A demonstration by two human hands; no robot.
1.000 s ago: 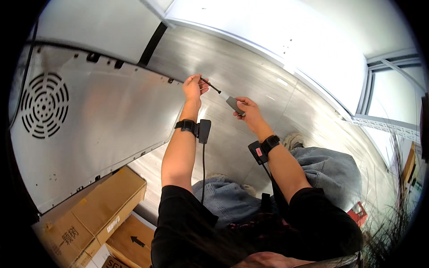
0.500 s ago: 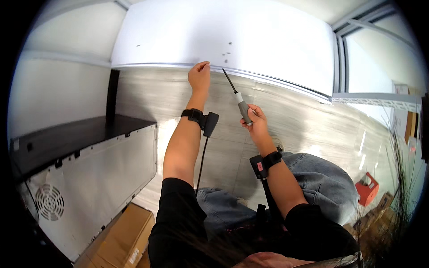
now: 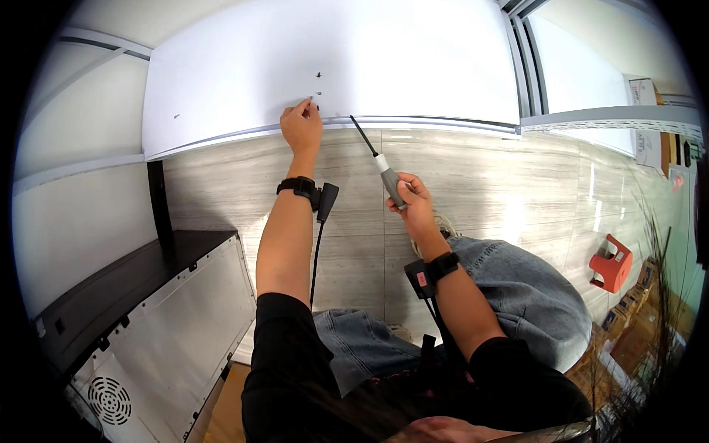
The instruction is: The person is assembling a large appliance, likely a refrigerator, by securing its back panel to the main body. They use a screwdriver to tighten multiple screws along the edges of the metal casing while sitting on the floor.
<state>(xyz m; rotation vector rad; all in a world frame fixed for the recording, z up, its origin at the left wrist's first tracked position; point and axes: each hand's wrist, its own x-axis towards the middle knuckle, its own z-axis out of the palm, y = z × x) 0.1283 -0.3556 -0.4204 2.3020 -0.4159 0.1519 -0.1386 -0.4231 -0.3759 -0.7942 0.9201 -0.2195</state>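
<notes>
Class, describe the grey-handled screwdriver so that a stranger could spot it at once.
Find the long white shelf across the top. In front of it, the person's bare right hand grips the grey-handled screwdriver. Its white collar and long dark shaft set it apart from the tiny loose pieces on the shelf.

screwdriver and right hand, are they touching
Touching; the head view shows the right hand gripping the screwdriver around the rear part of its grey handle.

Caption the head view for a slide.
Left hand beside small parts on a white surface, right hand gripping a screwdriver.
</notes>
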